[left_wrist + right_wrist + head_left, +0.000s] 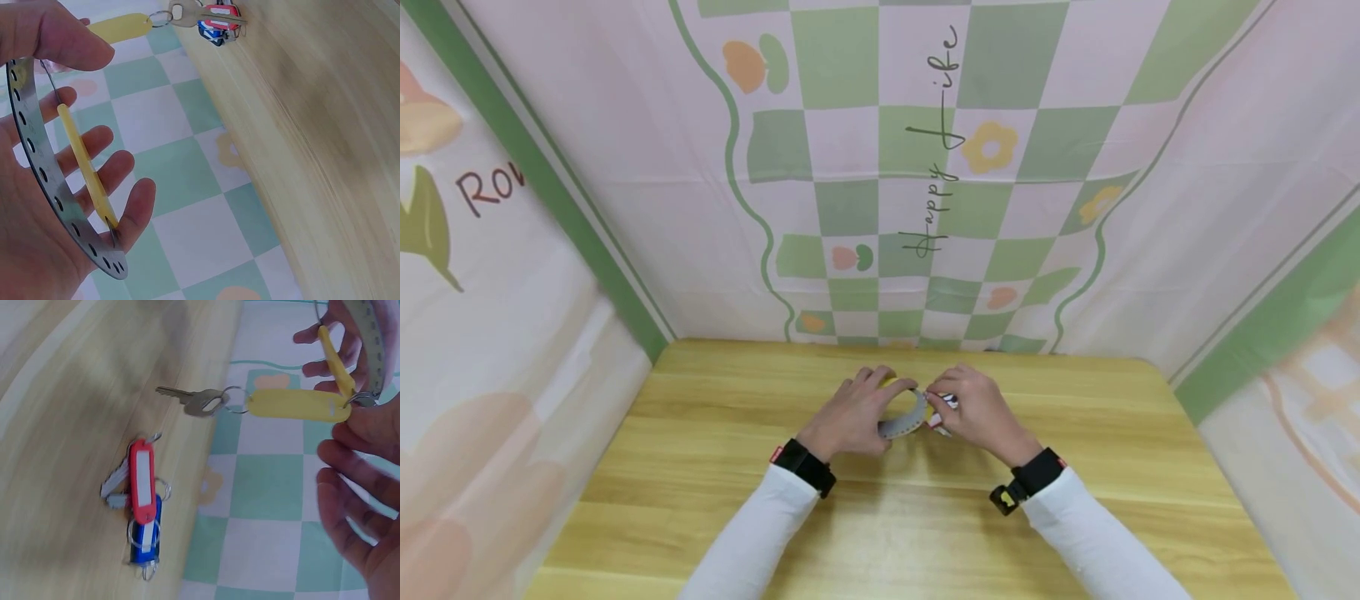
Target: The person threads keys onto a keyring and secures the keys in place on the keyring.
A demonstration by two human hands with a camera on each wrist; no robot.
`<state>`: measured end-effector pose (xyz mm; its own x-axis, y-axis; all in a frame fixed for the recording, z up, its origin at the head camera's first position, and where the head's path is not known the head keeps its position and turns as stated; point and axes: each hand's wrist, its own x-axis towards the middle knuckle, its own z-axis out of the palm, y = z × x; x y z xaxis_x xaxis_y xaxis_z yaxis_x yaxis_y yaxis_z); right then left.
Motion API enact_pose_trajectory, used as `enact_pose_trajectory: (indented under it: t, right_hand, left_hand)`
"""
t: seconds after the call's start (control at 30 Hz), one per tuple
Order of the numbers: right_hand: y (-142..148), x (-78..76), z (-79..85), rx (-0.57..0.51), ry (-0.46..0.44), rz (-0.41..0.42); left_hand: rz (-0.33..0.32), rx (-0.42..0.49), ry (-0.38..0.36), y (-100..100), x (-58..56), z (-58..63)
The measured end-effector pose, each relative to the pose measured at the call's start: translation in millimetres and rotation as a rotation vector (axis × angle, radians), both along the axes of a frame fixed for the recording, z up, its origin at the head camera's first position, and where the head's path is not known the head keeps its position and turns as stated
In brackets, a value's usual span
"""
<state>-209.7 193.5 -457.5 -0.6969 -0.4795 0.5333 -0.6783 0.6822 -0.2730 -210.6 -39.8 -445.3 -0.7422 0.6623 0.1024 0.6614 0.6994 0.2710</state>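
Note:
My left hand (857,412) grips a curved grey metal plate (44,169) pierced by a row of holes. A wire handle with a yellow sleeve (87,169) spans its ends, and the left fingers lie behind it. My right hand (977,408) pinches the end of a yellow key tag (297,404) at the plate's end, where a small metal ring shows by the fingertips. From the tag's other end a key (203,403) hangs on a split ring. Below, a red key tag (144,481) with keys lies on the table, overlapping a blue key tag (147,544).
The wooden table (880,533) spreads under both hands. A curtain (925,167) printed with green checks and flowers stands behind its far edge, with more cloth at both sides.

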Motion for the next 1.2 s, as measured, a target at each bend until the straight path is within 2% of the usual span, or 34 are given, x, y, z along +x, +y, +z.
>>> enact_pose_trajectory:
  t: [0.1,0.2,0.37,0.57,0.7,0.83,1.0,1.2]
  right_hand:
    - [-1.3,1.6,3.1,-0.023,-0.095,-0.031]
    - [-1.7,2.1,4.5,-0.011,-0.115,-0.049]
    - [-0.9,1.8,4.4,0.038,-0.007,-0.032]
    - [0.3,-0.2,0.9,0.003,0.145,0.085]
    - [1.8,-1.8,-1.2,-0.013,0.214,0.141]
    - [3.7,-3.3,-1.6,0.014,0.26,0.157]
    - [4.6,-2.9,-1.2,0.008,0.279,0.146]
    - [1.4,0.3,-0.5,-0.041,0.204,0.066]
  left_hand:
    - [-0.009,0.003,0.01,-0.1,-0.4,0.5]
    - [-0.013,0.007,0.009,-0.6,-0.6,0.4]
    - [-0.018,0.02,-0.018,-1.5,-0.5,-0.5]
    - [-0.021,0.024,-0.037,-1.8,-0.5,-0.6]
    - [-0.021,0.021,-0.035,-2.2,0.0,-0.5]
    - [-0.021,0.02,-0.018,-2.1,0.0,-0.8]
    - [-0.021,0.019,-0.015,-2.0,0.6,-0.3]
    - [-0.021,0.02,-0.009,-2.5,0.5,-0.1]
